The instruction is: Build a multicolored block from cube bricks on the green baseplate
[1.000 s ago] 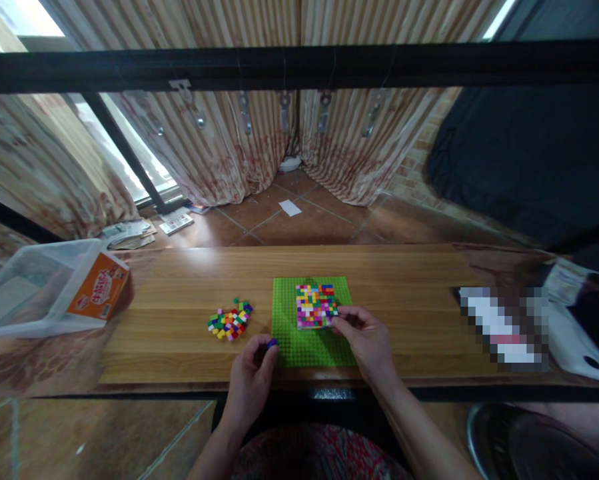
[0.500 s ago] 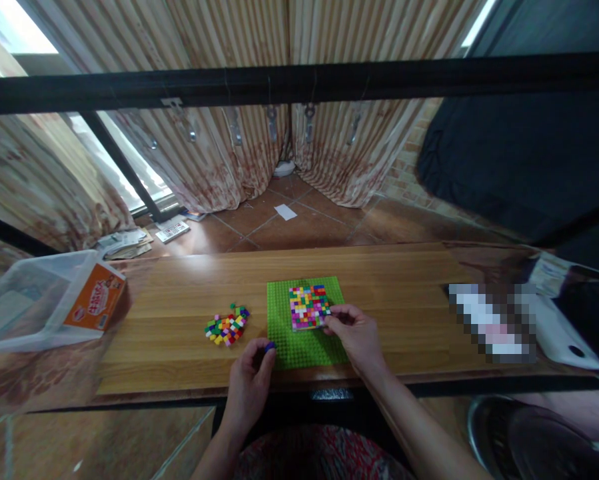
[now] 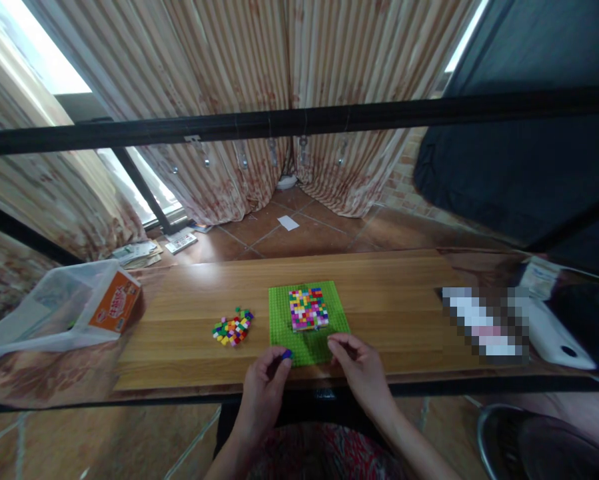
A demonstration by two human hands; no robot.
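Observation:
My left hand [image 3: 264,385] pinches a small dark blue toy brick [image 3: 287,355] between thumb and index finger, by the front left part of a green studded baseplate [image 3: 280,327]. On the baseplate stands a square block of many-coloured small bricks [image 3: 308,308]. My right hand [image 3: 362,367] is over the baseplate's front right corner, apart from the block. Its thumb and index finger are drawn together, and whatever is between them is too small to make out. Left of the baseplate lies a loose pile of coloured bricks [image 3: 233,331].
The wooden board [image 3: 389,287] lies under the baseplate and pile. At the left stands a clear plastic bin [image 3: 54,300] with an orange label. A blurred-out item [image 3: 484,320] and a white object [image 3: 554,333] lie at the right. A black bar [image 3: 359,117] runs across beyond the board.
My right hand has come away from the block's right edge, moving toward me. My left hand has moved right, over the baseplate's front edge, still holding the blue brick. The camera view has tilted slightly.

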